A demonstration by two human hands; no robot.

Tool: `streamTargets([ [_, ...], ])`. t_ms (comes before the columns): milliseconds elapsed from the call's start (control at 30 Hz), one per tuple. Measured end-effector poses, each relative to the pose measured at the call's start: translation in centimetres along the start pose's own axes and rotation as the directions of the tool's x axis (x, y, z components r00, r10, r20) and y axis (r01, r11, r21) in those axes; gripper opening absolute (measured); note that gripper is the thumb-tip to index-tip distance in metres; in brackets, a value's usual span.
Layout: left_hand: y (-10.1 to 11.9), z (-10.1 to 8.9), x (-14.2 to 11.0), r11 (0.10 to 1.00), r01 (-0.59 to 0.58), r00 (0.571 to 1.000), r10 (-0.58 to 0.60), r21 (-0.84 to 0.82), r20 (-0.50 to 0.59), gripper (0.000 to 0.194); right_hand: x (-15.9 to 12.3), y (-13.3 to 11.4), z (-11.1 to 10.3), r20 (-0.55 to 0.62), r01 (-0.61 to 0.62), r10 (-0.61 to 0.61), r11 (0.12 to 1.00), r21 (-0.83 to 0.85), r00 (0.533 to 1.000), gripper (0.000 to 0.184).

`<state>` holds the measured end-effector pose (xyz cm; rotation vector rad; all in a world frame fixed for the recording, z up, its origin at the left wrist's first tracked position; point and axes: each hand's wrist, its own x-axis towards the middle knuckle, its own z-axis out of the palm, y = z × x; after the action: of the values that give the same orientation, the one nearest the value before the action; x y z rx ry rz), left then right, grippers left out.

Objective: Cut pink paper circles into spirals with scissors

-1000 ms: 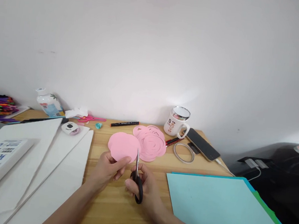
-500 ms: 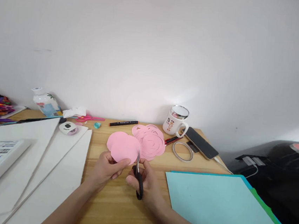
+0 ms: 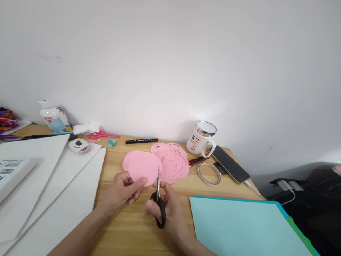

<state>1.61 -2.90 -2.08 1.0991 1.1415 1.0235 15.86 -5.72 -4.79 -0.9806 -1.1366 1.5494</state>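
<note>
Between the thumb and fingers of my left hand [image 3: 126, 192] is a round pink paper [image 3: 144, 167], its lower edge pinched. Another rounded pink piece [image 3: 127, 159] shows behind it at the left. My right hand [image 3: 167, 208] is closed around the black handles of a pair of scissors [image 3: 159, 203]. The blades point away from me and look nearly closed, at the right edge of the round paper. Just beyond lies a pile of pink paper pieces [image 3: 173, 164] with curved, spiral-like cuts.
A white mug [image 3: 201, 139], a ring-shaped tape roll [image 3: 208, 174] and a phone [image 3: 230, 164] stand or lie at the right rear. Light-blue sheets [image 3: 251, 232] cover the right front, white boards [image 3: 70, 199] the left. A black marker [image 3: 142, 141] and pink scissors [image 3: 105, 135] lie near the wall.
The round paper has turned or shifted slightly in my left hand. The scissors have moved a little to the right, and their blades look more closed.
</note>
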Motion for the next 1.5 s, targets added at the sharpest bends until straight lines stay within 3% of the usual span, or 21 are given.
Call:
streamTargets([
  [100,0.19,0.16,-0.08,0.999,0.049,0.998,-0.048,-0.021,0.042,0.039,-0.18,0.17,0.46,-0.008,-0.009,0.009,1.0,-0.008,1.0,0.044],
  [433,-0.04,0.14,-0.13,0.996,0.039,0.999,-0.039,0.075,-0.012,0.039,0.1,-0.43,0.37,0.012,0.024,-0.025,0.995,0.094,1.0,0.055],
  [1100,0.08,0.1,-0.2,0.998,0.009,0.999,-0.007,0.065,-0.034,0.038,0.05,-0.07,0.19,-0.01,0.001,-0.001,1.0,-0.02,1.0,0.048],
  [1300,0.23,0.2,-0.2,0.999,0.042,0.998,-0.043,0.015,0.036,0.039,-0.09,0.1,0.3,0.002,0.01,-0.01,1.0,-0.025,1.0,0.049],
  [1500,-0.25,-0.1,-0.02,0.997,0.034,0.999,-0.035,0.068,0.009,0.037,0.14,-0.4,0.35,-0.013,0.023,-0.023,0.999,0.033,1.0,0.053],
])
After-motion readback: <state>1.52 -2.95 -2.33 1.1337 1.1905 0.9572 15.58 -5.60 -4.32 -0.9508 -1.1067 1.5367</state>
